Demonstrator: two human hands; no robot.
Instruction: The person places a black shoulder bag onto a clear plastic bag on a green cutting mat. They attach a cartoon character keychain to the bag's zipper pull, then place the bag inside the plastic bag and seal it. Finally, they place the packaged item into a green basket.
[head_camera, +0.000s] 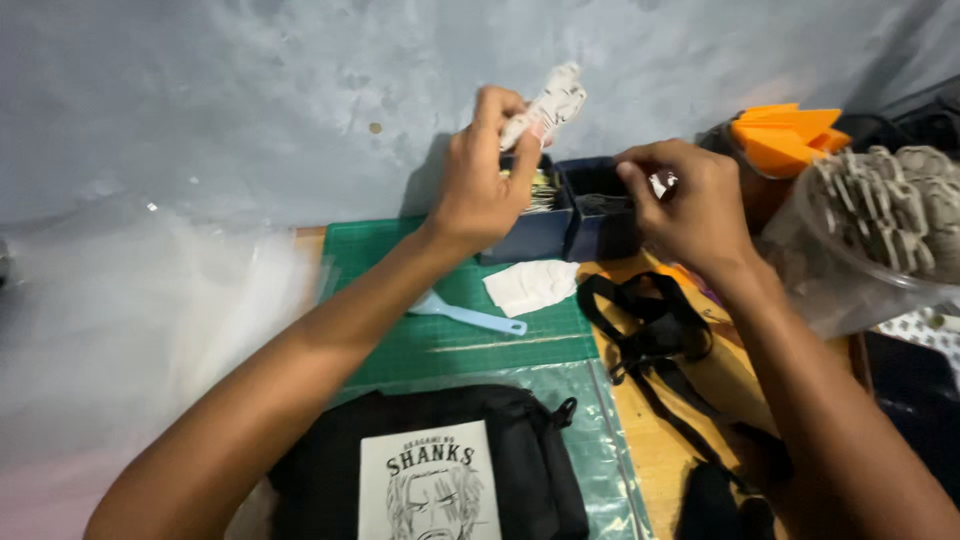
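Two hands: both are raised over a pair of small dark blue boxes that stand against the grey wall.
Left hand (480, 185): fingers pinched shut on a white cutout (545, 105), a flat, irregular piece with black line drawing on it, held up above the boxes and tilted to the right.
Right hand (685, 205): fingertips closed on a small shiny piece (662, 183), too small to tell its shape, just above the right box.
Left box (530, 235): square, dark blue, open at the top, with a stack of thin flat pieces showing inside.
Right box (600, 225): same colour and shape, touching the left box, with dark contents that I cannot make out.
Cutting mat (400, 260): green, matte, with fine grid lines, lying flat under the boxes.
On the mat: a pale blue plastic tool (470, 315) with a long flat handle, and beside it a crumpled white paper (530, 285).
Black bag (520, 450): soft fabric with a zip, bearing a white rectangular patch with a drawn figure, lying on clear plastic film at the near edge.
Black strap (650, 330): woven, looped on the wooden tabletop under the right forearm.
Far right: a clear plastic tub (850, 290) heaped with grey-white cutouts, and behind it an orange folded shape (785, 135).
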